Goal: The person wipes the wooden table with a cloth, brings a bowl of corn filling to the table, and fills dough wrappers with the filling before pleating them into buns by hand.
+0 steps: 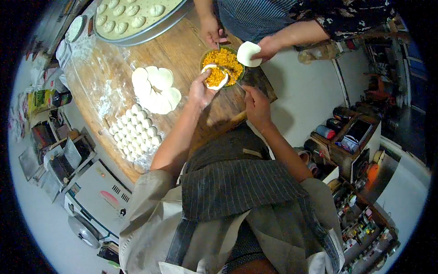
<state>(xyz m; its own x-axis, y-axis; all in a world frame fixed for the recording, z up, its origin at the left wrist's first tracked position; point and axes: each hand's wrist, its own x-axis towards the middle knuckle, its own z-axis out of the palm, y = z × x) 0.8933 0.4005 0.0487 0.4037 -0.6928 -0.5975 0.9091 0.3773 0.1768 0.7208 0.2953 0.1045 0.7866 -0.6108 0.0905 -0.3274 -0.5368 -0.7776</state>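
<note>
My left hand [199, 93] cups a round white dough wrapper [223, 84] with a mound of orange-yellow filling [214, 77] on it, over the near edge of a green-rimmed bowl [201, 60]. Closed around the thin handle of a spoon [239, 85] is my right hand [258, 106]; the spoon's tip reaches toward the filling and its bowl is hard to make out. More chopped filling [222, 56] fills the green bowl. Across from me, a co-worker's hand [269, 48] holds another flat wrapper [248, 54], while their other hand [211, 31] grips a utensil at the bowl.
Left of my arm, overlapping wrappers [157, 98] lie on the floured wooden table [182, 50], with rows of small dough pieces [134, 132] nearer me. A large round steamer tray [137, 40] at the back carries several pleated buns [138, 21]. The table's corner [272, 97] is beside my right hand.
</note>
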